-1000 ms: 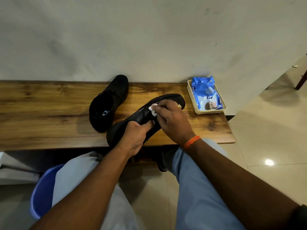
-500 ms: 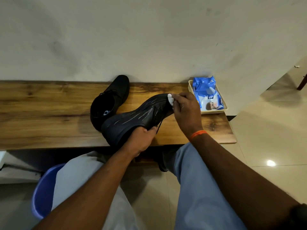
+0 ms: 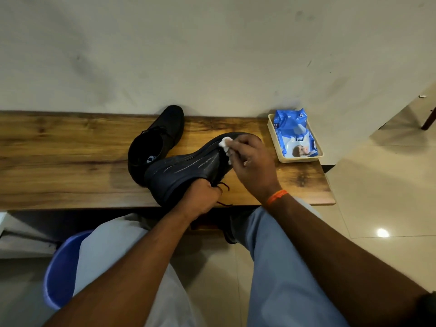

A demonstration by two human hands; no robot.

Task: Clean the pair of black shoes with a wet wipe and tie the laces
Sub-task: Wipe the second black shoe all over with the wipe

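The right hand [image 3: 253, 161] pinches a crumpled white wet wipe [image 3: 225, 145] against the sole of a black lace-up shoe [image 3: 188, 168], near its toe. The left hand [image 3: 203, 199] grips that shoe's heel end at the desk's [image 3: 59, 161] front edge. The shoe's long axis runs from the near heel to the far-right toe, sole turned up. The second black shoe [image 3: 158, 142] lies just behind, toe toward the back edge.

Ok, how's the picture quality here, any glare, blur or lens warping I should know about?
Head view: sharp overall, no motion blur on the right hand or the wet wipe; wide-angle warping bows the bench edges; a bright ceiling-light glare spot sits on the floor tiles; wet streaks shine on the held shoe; the second shoe is dark, with little detail showing.
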